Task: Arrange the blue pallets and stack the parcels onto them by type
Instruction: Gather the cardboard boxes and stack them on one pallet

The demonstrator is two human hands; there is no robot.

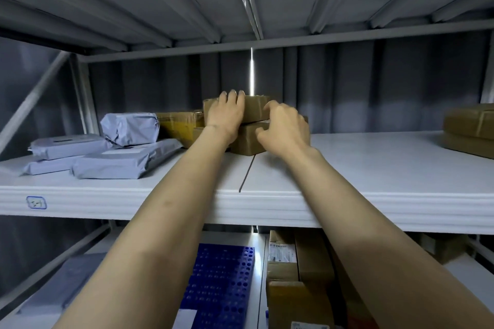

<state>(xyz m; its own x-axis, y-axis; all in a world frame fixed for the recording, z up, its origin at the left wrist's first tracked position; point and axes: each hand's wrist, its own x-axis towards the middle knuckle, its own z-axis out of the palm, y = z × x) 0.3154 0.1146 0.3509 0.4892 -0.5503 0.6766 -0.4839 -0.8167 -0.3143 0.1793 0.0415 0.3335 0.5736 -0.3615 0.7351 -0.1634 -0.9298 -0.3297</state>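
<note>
Two small cardboard boxes are stacked at the back middle of a white shelf [374, 168]. My left hand [226, 115] lies on the front of the top box [255, 108], its fingertips hooked over the box's upper edge. My right hand [284, 128] is curled against the right front of the lower box [246, 141], which it partly hides. A larger brown box [179, 124] stands just left of the stack. A blue perforated pallet [222, 280] lies on the shelf below, between my forearms.
Several grey plastic mailer parcels [125, 157] lie at the shelf's left. More cardboard boxes [470, 128] sit at the far right. Brown cartons [294, 275] stand on the lower shelf beside the pallet. A shelf deck hangs close overhead.
</note>
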